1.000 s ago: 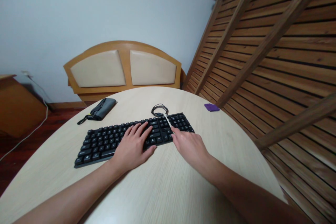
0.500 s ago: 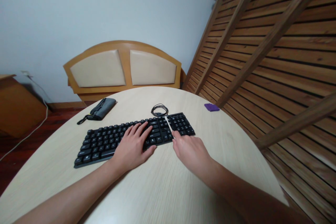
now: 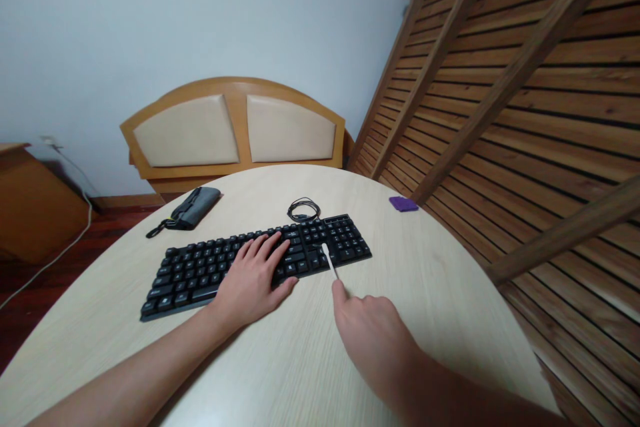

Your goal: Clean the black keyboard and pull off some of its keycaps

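Note:
A black keyboard (image 3: 200,267) lies at a slant across the table. My left hand (image 3: 250,277) rests flat on its middle keys, fingers spread, with the thumb at the front edge. In my right hand (image 3: 370,330), closed in front of the keyboard's right part, is a slim white toothbrush (image 3: 329,261). Its head points away from me over the keys near the arrow block; whether it touches them I cannot tell. The lower handle is hidden in the hand. Behind the keyboard lies its coiled black cable (image 3: 304,210).
The round pale table (image 3: 300,360) carries a grey pouch (image 3: 197,207) with a black strap at the back left and a folded purple cloth (image 3: 403,204) near the right edge. A wooden slatted frame (image 3: 500,120) leans close on the right. Beyond stands a padded headboard (image 3: 235,123).
My right hand has drawn back toward me, bringing the toothbrush head from the keyboard's rear edge down to its front keys. My left hand and the keyboard have stayed put.

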The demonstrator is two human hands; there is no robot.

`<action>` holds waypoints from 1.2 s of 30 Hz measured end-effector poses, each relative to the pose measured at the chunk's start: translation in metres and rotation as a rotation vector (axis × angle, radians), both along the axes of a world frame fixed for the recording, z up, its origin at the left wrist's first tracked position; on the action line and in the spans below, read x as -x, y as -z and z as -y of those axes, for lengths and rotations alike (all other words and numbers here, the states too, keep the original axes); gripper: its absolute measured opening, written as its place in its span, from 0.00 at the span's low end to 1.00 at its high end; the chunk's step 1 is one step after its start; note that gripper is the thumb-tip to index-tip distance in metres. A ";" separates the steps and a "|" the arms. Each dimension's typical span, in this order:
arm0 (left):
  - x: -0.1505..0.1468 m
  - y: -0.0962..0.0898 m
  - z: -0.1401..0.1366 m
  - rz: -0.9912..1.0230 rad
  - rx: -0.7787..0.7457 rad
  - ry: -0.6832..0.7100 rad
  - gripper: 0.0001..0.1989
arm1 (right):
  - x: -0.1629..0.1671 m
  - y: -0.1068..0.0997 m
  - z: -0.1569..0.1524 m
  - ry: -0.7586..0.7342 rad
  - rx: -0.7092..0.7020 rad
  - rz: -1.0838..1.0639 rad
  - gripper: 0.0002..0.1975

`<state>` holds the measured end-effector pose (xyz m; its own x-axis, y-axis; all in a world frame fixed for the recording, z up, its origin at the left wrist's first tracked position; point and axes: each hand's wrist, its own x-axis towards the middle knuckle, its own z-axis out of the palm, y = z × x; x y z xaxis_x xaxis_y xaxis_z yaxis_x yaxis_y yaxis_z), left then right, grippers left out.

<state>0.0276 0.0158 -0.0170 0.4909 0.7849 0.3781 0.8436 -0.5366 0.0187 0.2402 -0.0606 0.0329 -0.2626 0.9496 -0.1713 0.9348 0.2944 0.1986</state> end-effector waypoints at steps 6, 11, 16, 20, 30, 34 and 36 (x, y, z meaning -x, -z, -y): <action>0.000 0.000 0.000 -0.021 0.005 -0.003 0.33 | 0.000 0.003 0.012 0.009 -0.005 -0.007 0.14; 0.000 0.000 0.000 -0.015 0.001 -0.005 0.33 | -0.007 0.005 0.022 -0.001 -0.030 -0.068 0.14; 0.000 -0.001 0.001 -0.041 0.002 -0.009 0.33 | -0.011 -0.004 0.013 -0.042 -0.069 -0.072 0.17; 0.000 -0.001 0.001 -0.048 -0.007 -0.011 0.33 | -0.009 -0.003 -0.012 -0.057 -0.183 -0.101 0.18; 0.000 0.001 0.000 -0.036 -0.013 -0.003 0.33 | -0.004 0.028 -0.062 -0.099 -0.269 -0.258 0.21; -0.001 0.000 0.000 -0.034 -0.012 -0.003 0.33 | -0.004 0.029 -0.062 -0.078 -0.252 -0.324 0.20; -0.001 0.000 0.000 -0.038 -0.010 -0.004 0.33 | -0.004 0.027 -0.061 -0.062 -0.234 -0.384 0.20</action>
<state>0.0282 0.0155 -0.0171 0.5019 0.7832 0.3670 0.8458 -0.5332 -0.0187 0.2441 0.0003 0.0064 -0.3229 0.9316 0.1667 0.9358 0.3407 -0.0911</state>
